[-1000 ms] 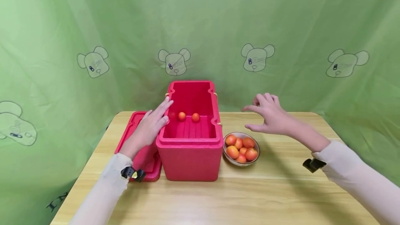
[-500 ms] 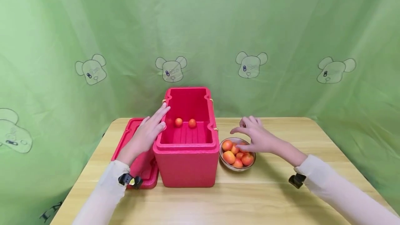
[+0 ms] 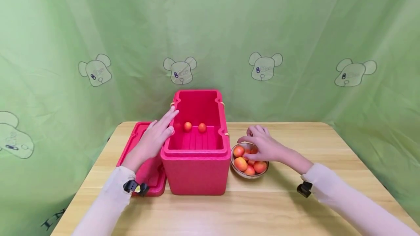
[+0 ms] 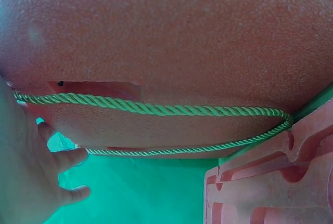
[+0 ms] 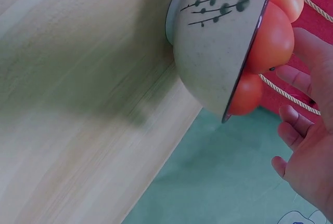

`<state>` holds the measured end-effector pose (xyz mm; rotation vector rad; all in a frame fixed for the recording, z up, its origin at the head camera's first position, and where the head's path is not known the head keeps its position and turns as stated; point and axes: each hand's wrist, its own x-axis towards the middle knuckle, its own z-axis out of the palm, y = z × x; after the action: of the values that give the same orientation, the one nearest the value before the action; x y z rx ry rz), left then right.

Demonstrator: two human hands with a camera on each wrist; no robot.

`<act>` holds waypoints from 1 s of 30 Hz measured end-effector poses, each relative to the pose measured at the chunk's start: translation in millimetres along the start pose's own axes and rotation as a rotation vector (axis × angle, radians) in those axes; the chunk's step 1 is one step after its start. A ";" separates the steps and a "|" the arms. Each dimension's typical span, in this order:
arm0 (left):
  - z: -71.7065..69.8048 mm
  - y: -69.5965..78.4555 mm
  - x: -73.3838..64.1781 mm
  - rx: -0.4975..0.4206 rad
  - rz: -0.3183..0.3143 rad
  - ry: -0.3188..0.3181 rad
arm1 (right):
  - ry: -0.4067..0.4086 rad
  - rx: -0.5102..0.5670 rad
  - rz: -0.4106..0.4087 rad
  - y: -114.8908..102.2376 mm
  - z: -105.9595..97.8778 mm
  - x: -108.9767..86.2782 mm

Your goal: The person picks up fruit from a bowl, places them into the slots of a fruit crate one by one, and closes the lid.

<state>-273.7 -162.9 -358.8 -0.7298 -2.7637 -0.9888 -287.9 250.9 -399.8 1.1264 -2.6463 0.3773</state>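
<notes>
Right hand, just lowered to the tomatoes, appears ready to pick, grip unclear, while left hand rests straight-fingered on the box.

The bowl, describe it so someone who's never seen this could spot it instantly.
On the wooden table stands an open red box. Just to its right, by the person's right hand, sits a bowl. Unlike the box and the flat red lid, it is round and pale, with a dark rim, green plant pattern and heaped orange-red fruit.

lid l of box, bowl r
</notes>
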 end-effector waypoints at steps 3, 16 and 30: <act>-1.3 -0.1 0.5 0.002 0.003 0.002 | -0.005 -0.004 -0.005 0.5 -0.1 2.2; 1.4 -2.9 1.4 -0.005 0.009 -0.006 | -0.073 -0.058 -0.027 2.4 6.1 5.8; 1.1 -5.3 1.5 0.005 0.021 -0.002 | -0.059 -0.097 -0.093 3.8 6.2 12.6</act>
<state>-277.5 -165.2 -362.2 -0.7584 -2.7533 -0.9777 -299.9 243.0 -402.2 1.2425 -2.6192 0.1992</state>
